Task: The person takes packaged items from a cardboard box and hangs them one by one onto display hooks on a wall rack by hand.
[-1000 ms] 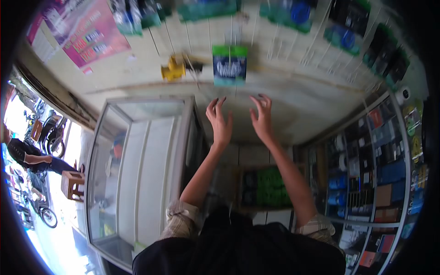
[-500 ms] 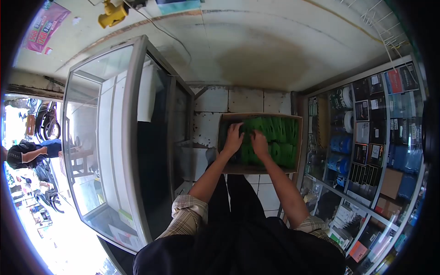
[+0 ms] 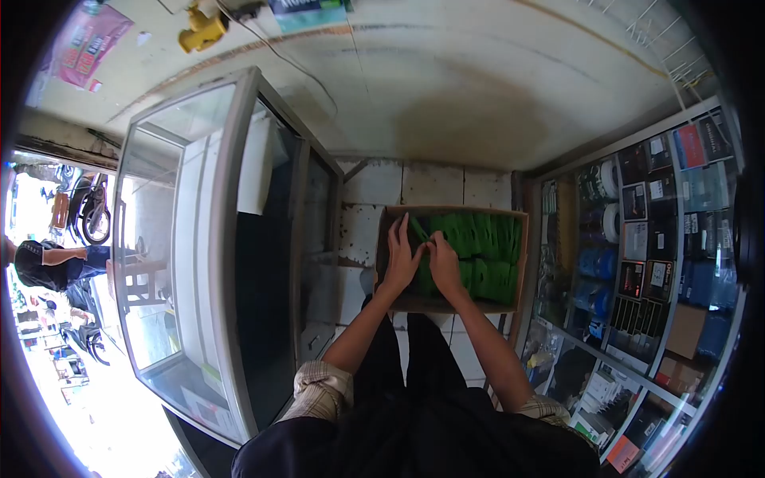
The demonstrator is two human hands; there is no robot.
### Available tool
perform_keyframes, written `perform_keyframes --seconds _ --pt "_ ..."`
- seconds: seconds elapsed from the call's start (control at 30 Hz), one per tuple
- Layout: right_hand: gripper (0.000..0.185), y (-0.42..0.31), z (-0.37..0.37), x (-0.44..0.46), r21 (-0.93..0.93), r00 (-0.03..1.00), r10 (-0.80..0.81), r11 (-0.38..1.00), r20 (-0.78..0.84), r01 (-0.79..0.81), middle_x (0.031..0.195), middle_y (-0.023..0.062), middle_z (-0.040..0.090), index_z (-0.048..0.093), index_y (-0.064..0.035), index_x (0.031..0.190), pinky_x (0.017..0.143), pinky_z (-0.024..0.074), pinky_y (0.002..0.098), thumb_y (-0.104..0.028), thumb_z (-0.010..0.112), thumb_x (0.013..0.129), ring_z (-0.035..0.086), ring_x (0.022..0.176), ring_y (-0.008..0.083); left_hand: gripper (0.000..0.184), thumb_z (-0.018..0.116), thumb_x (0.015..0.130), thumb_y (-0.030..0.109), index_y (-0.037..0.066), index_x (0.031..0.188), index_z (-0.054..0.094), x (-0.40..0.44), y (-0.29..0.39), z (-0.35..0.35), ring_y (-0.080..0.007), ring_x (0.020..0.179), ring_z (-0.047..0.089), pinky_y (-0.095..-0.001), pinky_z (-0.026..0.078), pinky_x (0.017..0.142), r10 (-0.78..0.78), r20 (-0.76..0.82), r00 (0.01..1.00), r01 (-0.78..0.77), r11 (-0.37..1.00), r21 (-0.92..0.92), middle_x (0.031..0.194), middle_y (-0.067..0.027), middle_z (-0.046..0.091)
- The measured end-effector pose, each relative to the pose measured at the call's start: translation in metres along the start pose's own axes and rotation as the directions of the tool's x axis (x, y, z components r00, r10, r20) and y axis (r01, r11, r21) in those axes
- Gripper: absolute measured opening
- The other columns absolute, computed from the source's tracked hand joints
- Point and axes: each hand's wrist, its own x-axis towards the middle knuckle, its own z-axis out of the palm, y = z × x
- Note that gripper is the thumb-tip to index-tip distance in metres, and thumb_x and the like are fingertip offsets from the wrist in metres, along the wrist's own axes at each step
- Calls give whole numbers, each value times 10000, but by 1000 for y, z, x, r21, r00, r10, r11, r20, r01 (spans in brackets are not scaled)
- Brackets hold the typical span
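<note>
An open cardboard box [image 3: 522,263] sits low on the floor in front of me, filled with rows of flat green packets [image 3: 494,279]. Both hands are over its left part. My left hand [image 3: 402,259] has its fingers stretched along one edge of a tilted green packet [image 3: 418,229], with the thumb bent toward the other hand. From the right side, my right hand [image 3: 444,261] pinches the same packet with thumb and forefinger. The two thumbs nearly meet. What lies under the hands in the dark left end of the box is hidden.
A glass display case [image 3: 247,239] with a metal frame stands at left. On the right, a glass-fronted cabinet [image 3: 669,263] holds many small boxes. White floor tiles [image 3: 370,187] reach the wall behind the box. A person [image 3: 52,263] and motorbikes show outside at far left.
My hands have come closer together. A green packet now stands tilted between them. The view has shifted slightly, so the box appears a little lower.
</note>
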Motion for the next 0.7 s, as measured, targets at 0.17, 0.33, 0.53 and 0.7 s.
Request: perform_keyframes --seconds 0.17,0.33,0.53,0.7 --pt "93 -73 -74 17 61 921 -361 926 -148 373 835 181 586 504 0 951 589 449 395 -52 534 881 573 750 381 649 621 819 63 45 1371 282 19 64 -69 -355 1182 404 -403 349 981 232 -125 965 -238 970 -40 1280 -223 370" --pt "117 -163 -125 45 143 866 -443 865 -231 480 861 127 610 551 -20 959 566 457 309 -61 596 859 587 688 267 512 567 835 -59 23 1283 334 42 120 -131 -162 1069 496 -280 410 903 167 -165 972 -226 854 -469 1115 -95 512" --pt "321 -264 -140 80 201 651 -580 651 -490 732 944 95 594 493 -26 1168 694 467 273 -42 594 864 581 775 182 470 548 860 -48 49 1255 314 76 197 -211 -144 1035 509 -263 402 895 180 -498 848 -492 614 -617 1087 -93 514" --pt "250 -335 -145 106 35 462 -714 525 -526 850 891 86 576 568 -21 1086 709 469 265 23 584 841 581 781 171 362 527 891 -8 40 1233 421 108 227 -274 -118 949 514 -233 411 850 315 -649 692 -666 626 -406 1034 -69 498"
